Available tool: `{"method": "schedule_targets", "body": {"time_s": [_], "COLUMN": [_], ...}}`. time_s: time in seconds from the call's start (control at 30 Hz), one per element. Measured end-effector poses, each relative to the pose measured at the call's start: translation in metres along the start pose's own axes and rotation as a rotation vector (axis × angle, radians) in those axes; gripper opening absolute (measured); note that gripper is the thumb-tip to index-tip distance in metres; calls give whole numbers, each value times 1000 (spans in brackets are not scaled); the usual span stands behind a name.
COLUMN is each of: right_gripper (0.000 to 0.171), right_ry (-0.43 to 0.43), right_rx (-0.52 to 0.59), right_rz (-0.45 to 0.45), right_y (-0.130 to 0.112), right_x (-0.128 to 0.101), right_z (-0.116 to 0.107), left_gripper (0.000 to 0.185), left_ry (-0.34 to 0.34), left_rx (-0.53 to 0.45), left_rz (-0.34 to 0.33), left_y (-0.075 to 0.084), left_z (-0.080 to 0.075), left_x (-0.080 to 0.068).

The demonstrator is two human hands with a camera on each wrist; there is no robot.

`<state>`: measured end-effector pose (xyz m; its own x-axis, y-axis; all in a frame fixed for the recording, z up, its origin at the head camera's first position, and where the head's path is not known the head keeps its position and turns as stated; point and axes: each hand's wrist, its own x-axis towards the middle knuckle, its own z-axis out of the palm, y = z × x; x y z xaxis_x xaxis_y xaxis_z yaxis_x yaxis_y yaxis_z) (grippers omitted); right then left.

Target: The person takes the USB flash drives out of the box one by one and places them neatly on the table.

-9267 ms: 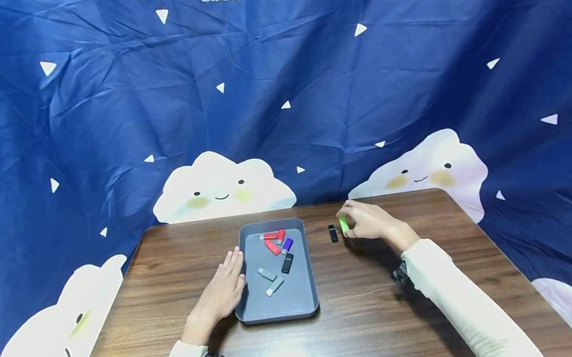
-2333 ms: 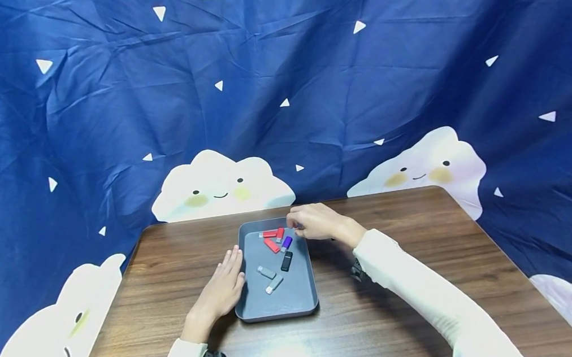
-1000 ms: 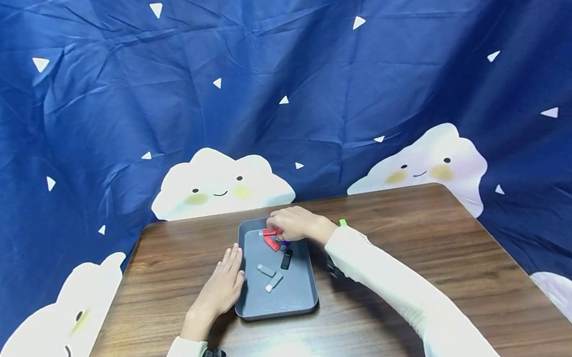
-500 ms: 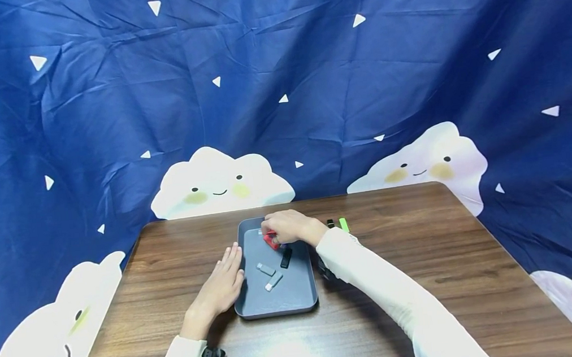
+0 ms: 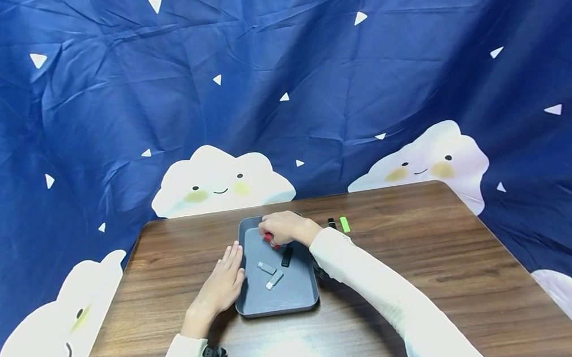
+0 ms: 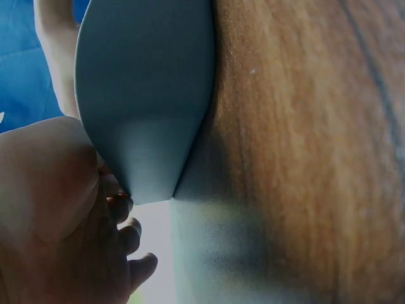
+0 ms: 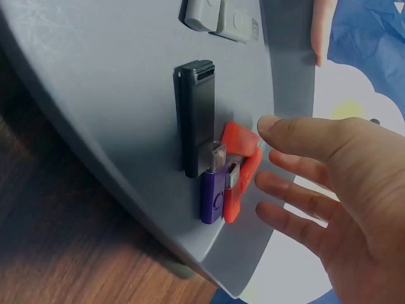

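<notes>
1. Right hand (image 5: 282,228) hovers over the far end of the grey tray (image 5: 256,306); fingers (image 7: 297,193) spread and relaxed, gripping nothing, tips just beside the red flash drives (image 7: 239,166).
2. The red drives lie in a tight cluster, touching the purple drive (image 7: 212,196) and black drive (image 7: 195,114).
3. Left hand (image 5: 221,286) lies flat on the table (image 5: 427,279), fingers straight against the tray's left wall.
4. Risk: pinching one red drive may drag its neighbours along, because they overlap.
5. Risk: a sideways nudge could slide the tray if the left hand eases off.
</notes>
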<state>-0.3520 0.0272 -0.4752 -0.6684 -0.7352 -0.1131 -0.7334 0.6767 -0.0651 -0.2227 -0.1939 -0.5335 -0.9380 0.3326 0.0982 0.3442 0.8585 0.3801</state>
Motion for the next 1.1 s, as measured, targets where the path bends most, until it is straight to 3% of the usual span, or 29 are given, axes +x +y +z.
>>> {"method": "schedule_targets", "body": {"time_s": [0.67, 1.1], "right_gripper": [50, 44], "right_ry": [-75, -61], "right_rx": [-88, -101], "right_rz": [19, 16], "right_y": [-3, -4], "right_x": [2, -1], "right_z": [3, 12], "left_gripper": [60, 59], "left_ry": [-23, -21], "left_rx": [9, 7], "left_rz": [-17, -23], "left_y": [1, 1], "left_z": [-3, 0], "left_x": [3, 0]}}
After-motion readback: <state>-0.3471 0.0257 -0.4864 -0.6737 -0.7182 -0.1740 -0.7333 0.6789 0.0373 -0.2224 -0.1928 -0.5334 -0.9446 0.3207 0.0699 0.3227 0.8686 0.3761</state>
